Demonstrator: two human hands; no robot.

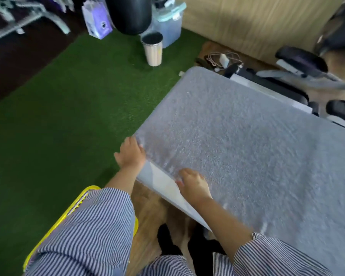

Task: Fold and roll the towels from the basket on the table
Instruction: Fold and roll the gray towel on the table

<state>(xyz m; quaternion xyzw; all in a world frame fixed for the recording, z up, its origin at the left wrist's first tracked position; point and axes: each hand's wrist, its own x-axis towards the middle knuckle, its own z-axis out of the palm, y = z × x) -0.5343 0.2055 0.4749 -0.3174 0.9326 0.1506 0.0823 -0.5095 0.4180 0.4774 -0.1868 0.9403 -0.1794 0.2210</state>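
A yellow basket (76, 212) is sitting on the green carpet (68, 108), partly hiding under a striped sleeve (92, 226). The left hand (130, 154) is pinching the near corner of the grey towel (247, 146). The right hand (193, 185) is lying on the towel's near edge with fingers curling on it. The towel is lying flat, covering the table (167, 186).

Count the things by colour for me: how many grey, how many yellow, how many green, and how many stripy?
Grey: 1, the towel spread over the table, with the left hand and right hand at its near corner.
Yellow: 1, the basket rim.
Green: 1, the turf mat on the floor.
Stripy: 2, the sleeves.
Total: 5.
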